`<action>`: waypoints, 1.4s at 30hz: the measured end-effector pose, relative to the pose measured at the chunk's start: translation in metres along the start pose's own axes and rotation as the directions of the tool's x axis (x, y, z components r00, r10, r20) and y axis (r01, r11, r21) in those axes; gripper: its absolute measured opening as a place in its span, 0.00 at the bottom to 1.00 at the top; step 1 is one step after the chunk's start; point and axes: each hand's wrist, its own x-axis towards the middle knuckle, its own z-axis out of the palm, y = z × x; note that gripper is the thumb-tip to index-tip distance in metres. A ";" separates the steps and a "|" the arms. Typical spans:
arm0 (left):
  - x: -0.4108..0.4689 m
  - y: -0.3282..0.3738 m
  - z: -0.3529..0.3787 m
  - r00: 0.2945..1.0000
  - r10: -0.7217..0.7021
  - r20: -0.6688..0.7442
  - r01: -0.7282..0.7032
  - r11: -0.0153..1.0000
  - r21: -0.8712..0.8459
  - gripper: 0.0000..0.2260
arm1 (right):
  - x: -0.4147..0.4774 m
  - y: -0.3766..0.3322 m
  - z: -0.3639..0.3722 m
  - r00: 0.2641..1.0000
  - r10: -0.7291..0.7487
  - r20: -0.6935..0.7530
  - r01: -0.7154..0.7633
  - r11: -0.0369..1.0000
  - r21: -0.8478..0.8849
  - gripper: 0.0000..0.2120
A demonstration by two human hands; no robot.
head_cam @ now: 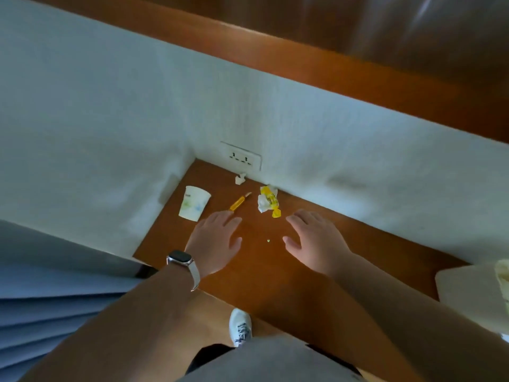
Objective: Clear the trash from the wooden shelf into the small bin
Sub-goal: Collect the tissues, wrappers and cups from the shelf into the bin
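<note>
On the wooden shelf lie a white paper cup on its side at the left, a yellow stick-like item, a small crumpled white scrap by the wall, and a crumpled yellow-and-white wrapper. A tiny pale crumb sits between my hands. My left hand, with a watch on its wrist, hovers open just below the yellow stick, fingertips near its end. My right hand is open, fingers spread, just right of the wrapper. Neither hand holds anything.
White walls enclose the shelf at the back and left, with a wall socket above the scrap. A white container with something pale inside stands at the shelf's right edge. Blue fabric lies at lower left; my shoe shows below the shelf edge.
</note>
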 end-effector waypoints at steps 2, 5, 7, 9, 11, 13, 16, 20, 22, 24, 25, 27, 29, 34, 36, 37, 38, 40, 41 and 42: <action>0.007 -0.014 0.005 1.000 0.014 0.006 -0.014 1.000 -0.009 0.21 | 0.011 -0.009 0.009 0.999 0.033 0.002 -0.033 0.999 0.014 0.21; 0.020 -0.030 0.012 0.999 0.042 0.011 -0.042 0.999 -0.011 0.21 | 0.030 -0.012 0.024 0.997 0.078 0.028 -0.079 0.997 0.015 0.20; 0.031 -0.037 0.014 0.999 0.042 0.013 -0.042 0.999 -0.022 0.21 | 0.045 -0.010 0.032 0.992 0.118 0.042 -0.120 0.992 0.028 0.20; 0.043 -0.042 0.018 0.999 0.031 0.012 -0.031 0.999 -0.031 0.21 | 0.060 -0.006 0.038 0.987 0.157 0.042 -0.159 0.986 0.054 0.19; 0.054 -0.044 0.024 1.000 0.007 0.001 -0.007 0.999 -0.046 0.20 | 0.076 -0.003 0.045 0.981 0.190 0.043 -0.193 0.977 0.087 0.18; 0.066 -0.042 0.030 1.000 -0.012 -0.004 0.012 0.998 -0.057 0.21 | 0.091 0.002 0.051 0.975 0.218 0.038 -0.221 0.969 0.112 0.18; 0.078 -0.037 0.039 0.998 -0.063 0.012 0.064 0.991 -0.120 0.22 | 0.111 0.007 0.060 0.967 0.248 0.059 -0.254 0.955 0.156 0.20; 0.090 -0.031 0.050 0.977 -0.209 0.043 0.214 0.952 -0.219 0.21 | 0.130 0.011 0.068 0.940 0.324 0.108 -0.341 0.902 0.263 0.24; 0.095 -0.029 0.054 0.964 -0.265 0.039 0.267 0.936 -0.229 0.18 | 0.135 0.011 0.073 0.930 0.349 0.118 -0.369 0.883 0.292 0.24; 0.099 -0.027 0.056 0.960 -0.279 0.033 0.279 0.935 -0.218 0.17 | 0.136 0.010 0.077 0.923 0.358 0.138 -0.384 0.874 0.299 0.24; 0.100 -0.027 0.058 0.958 -0.285 0.031 0.284 0.934 -0.218 0.17 | 0.136 0.010 0.078 0.920 0.360 0.152 -0.390 0.867 0.309 0.24; 0.101 -0.027 0.060 0.956 -0.293 0.021 0.290 0.931 -0.221 0.15 | 0.136 0.010 0.080 0.916 0.363 0.171 -0.401 0.856 0.326 0.23; 0.101 -0.028 0.063 0.954 -0.300 0.003 0.293 0.929 -0.225 0.12 | 0.135 0.012 0.084 0.912 0.372 0.173 -0.410 0.848 0.335 0.21; 0.093 -0.027 0.061 0.958 -0.288 -0.010 0.276 0.927 -0.255 0.09 | 0.127 0.018 0.083 0.910 0.389 0.145 -0.415 0.850 0.325 0.16; 0.088 -0.023 0.059 0.954 -0.300 -0.009 0.283 0.908 -0.309 0.08 | 0.123 0.018 0.080 0.907 0.401 0.130 -0.420 0.838 0.347 0.14; 0.085 -0.021 0.057 0.952 -0.306 -0.007 0.286 0.896 -0.341 0.08 | 0.121 0.019 0.078 0.905 0.408 0.121 -0.423 0.833 0.356 0.13; 0.082 -0.020 0.055 0.949 -0.314 -0.007 0.288 0.881 -0.376 0.08 | 0.118 0.019 0.077 0.902 0.417 0.114 -0.428 0.826 0.366 0.11; 0.077 -0.016 0.051 0.942 -0.337 -0.011 0.299 0.851 -0.433 0.08 | 0.114 0.018 0.072 0.894 0.434 0.113 -0.441 0.805 0.396 0.10; 0.073 -0.014 0.049 0.938 -0.347 -0.013 0.305 0.839 -0.451 0.08 | 0.111 0.017 0.069 0.889 0.443 0.115 -0.448 0.792 0.414 0.10; 0.070 -0.012 0.046 0.935 -0.355 -0.013 0.308 0.828 -0.468 0.08 | 0.107 0.017 0.065 0.884 0.452 0.116 -0.455 0.779 0.431 0.11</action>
